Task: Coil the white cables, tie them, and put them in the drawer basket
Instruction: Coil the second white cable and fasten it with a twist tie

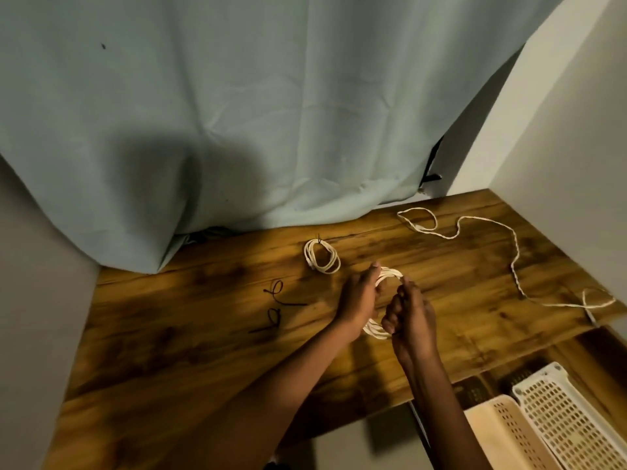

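Both my hands hold one coil of white cable [390, 273] just above the middle of the wooden table [203, 351]. My left hand [358, 300] grips the coil's left side. My right hand [409, 315] has its fingers curled round the right side; the loops show above and below the hands. A second white coil [321, 256], bound with a black tie, lies flat on the table behind my left hand. A loose white cable [509, 242] snakes uncoiled across the right part of the table. Two black ties [276, 307] lie to the left.
White [570, 418] and cream [502, 432] perforated drawer baskets stand below the table's front right edge. A pale curtain [237, 113] hangs behind the table and drapes onto its back edge. A white wall [576, 147] bounds the right side.
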